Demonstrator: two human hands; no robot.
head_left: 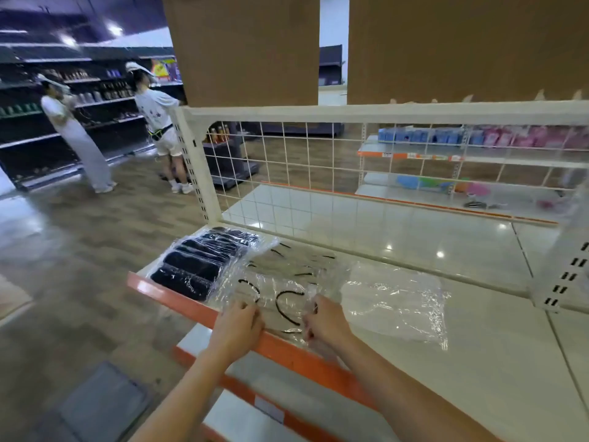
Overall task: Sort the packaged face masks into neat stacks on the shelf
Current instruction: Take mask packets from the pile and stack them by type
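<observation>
A clear packet of white face masks with black ear loops [280,303] lies at the front edge of the white shelf [478,330], the topmost of a loose spread of such packets that runs back toward the wire grid panel [318,161]. The left hand [237,327] pinches the packet's near left edge with curled fingers, and the right hand [323,322] grips its right edge, the plastic bunched in closed fingers. Just left of these, touching them, a row of packaged black masks [197,266] overlaps from the shelf's front corner to the back. To the right an empty-looking clear bag [398,301] lies flat and wrinkled on the glossy surface. An orange price strip [287,352] trims the shelf front, with lower shelves below. Brown cardboard boxes [248,49] stand on the top rail. Beyond the grid, another shelf unit carries blue and pink packs [478,137]. On the wood-pattern floor [79,266] at left, two people in white [76,129] face dark shelving with bottles.
</observation>
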